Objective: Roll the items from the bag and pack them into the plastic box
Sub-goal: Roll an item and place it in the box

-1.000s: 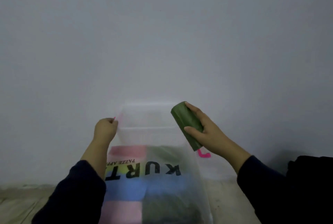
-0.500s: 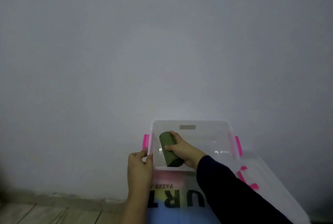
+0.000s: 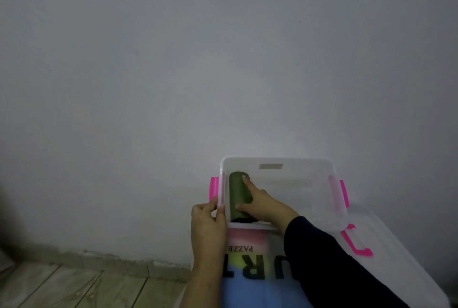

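Now down: green roll seated along the box's left wall

Compared with half a second back, the right hand [image 3: 262,204] has sunk lower into the plastic box [image 3: 322,211] and straightened the green roll [image 3: 236,196]. It was tilted and held up off the bottom; it now lies lengthwise, close against the left wall, its near end by the front rim. A second back it was above the box, in the air.

Right hand: thumb curled against the roll's near side, forefinger stretched along its top toward the far end. Grip looks looser than before, more a press than a clasp, though the thumb remains on the cloth.

Left hand [image 3: 208,223]: pinches the box's left rim at the near corner, just below the pink latch [image 3: 214,190], steadying it. Hands close together but on different things.

Bag [image 3: 250,270]: colourful, printed lettering, lies in front of the box, partly under the right sleeve [image 3: 329,265]. Clear lid [image 3: 396,258] with pink clip sits to the right.

Judgement: first roll is effectively placed. The rest of the box floor is bare, so most of the packing is probably still ahead. Likely next: release, then back to the bag.
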